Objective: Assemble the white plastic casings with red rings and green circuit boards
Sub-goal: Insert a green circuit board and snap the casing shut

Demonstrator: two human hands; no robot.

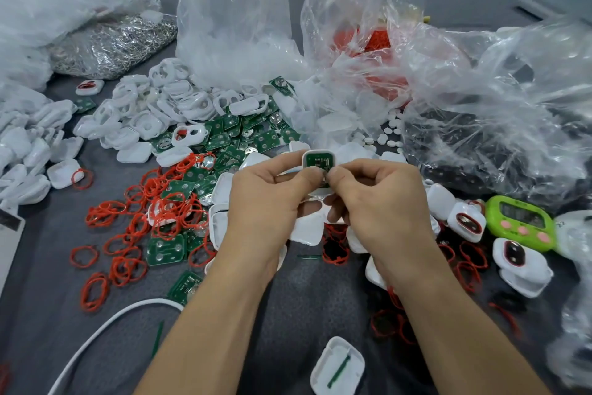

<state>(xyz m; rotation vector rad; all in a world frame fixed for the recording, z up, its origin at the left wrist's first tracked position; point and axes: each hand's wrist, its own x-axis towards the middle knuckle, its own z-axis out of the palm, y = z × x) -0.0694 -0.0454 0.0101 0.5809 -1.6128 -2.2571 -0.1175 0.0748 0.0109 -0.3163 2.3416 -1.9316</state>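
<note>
Head view: white casing (319, 152) with green board (316, 160) pinched between left grip (266, 202) and right grip (384, 202)

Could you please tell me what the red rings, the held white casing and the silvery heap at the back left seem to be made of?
Red rings: probably rubber or soft plastic, matt; thin loops lying bent and tangled.
White casing: moulded plastic, smooth, faintly glossy, rounded corners.
Silvery heap: likely metal parts, shiny and glinting; too small to identify.
</note>
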